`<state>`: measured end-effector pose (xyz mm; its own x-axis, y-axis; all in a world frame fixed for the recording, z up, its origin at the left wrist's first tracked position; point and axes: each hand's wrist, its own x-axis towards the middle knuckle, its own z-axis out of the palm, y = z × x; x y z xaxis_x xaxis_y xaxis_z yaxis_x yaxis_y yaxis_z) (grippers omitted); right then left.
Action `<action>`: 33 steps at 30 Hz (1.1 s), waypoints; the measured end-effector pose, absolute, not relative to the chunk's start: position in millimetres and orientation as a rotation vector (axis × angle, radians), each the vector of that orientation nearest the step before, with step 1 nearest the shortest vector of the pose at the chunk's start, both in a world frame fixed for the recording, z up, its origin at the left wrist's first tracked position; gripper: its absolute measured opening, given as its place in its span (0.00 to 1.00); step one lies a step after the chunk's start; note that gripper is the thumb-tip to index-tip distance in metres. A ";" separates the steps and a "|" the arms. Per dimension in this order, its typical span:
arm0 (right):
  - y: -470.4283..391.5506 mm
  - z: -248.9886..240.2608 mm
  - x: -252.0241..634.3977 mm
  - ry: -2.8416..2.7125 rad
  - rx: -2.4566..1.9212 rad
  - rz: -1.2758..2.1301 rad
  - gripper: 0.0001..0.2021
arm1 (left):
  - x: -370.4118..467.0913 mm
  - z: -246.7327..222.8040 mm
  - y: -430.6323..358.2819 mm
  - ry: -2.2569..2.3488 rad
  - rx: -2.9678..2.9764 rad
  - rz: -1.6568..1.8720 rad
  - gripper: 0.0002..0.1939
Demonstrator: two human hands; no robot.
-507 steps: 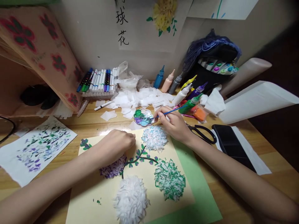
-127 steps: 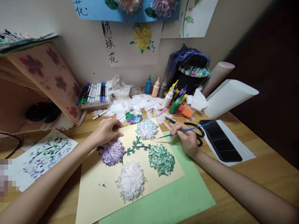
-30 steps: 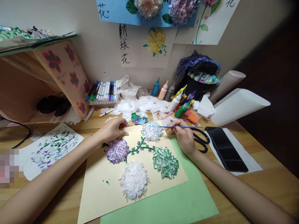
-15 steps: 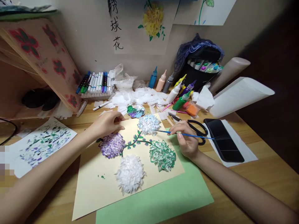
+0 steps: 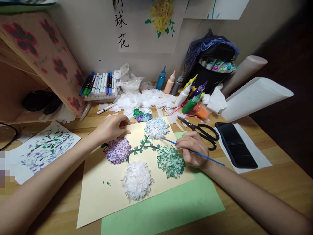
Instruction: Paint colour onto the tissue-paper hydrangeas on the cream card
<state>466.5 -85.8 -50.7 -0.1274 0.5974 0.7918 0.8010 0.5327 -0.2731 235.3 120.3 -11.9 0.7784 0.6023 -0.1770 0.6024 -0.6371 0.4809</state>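
My right hand [image 5: 193, 149] is closed round a thin blue paintbrush [image 5: 207, 158], whose tip is at the lower edge of the blue-and-white paper flower [image 5: 156, 128]. My left hand [image 5: 114, 128] rests on the cream sheet [image 5: 97, 202] near its upper left edge, thumb and fingers apart, just above the purple-and-white flower [image 5: 118, 150]. On the same sheet are a green-and-white flower [image 5: 171, 161], a plain white flower [image 5: 137, 180] and a painted stem with small leaves [image 5: 141, 147]. Green paper [image 5: 161, 212] lies partly beneath it.
Behind the sheet stand a paint palette [image 5: 142, 114], white paper scraps [image 5: 146, 99], paint bottles [image 5: 160, 78] and markers [image 5: 100, 84]. Scissors [image 5: 205, 132] and a black phone [image 5: 236, 145] lie right. A paint-marked sheet [image 5: 49, 148] lies left; a paper roll [image 5: 256, 98] stands back right.
My right hand has moved slightly down, carrying the brush tip to the blue-and-white flower's lower edge. The brush now slants more steeply. The view has shifted a little; my left hand stays in place.
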 end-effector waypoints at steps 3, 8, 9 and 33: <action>-85.9 -50.1 466.7 -1.838 -1.151 -0.317 0.12 | 235.2 -13.6 121.3 0.894 2.448 0.009 0.13; -86.3 -47.4 466.5 -1.902 -1.151 -0.333 0.12 | 235.7 -14.2 121.5 0.901 2.439 0.010 0.13; -86.5 -47.0 466.5 -1.901 -1.150 -0.335 0.12 | 235.8 -14.0 121.3 0.902 2.438 0.009 0.13; -75.9 -60.1 480.7 -1.345 -1.321 0.303 0.13 | 234.2 -15.1 122.9 0.882 2.455 0.028 0.14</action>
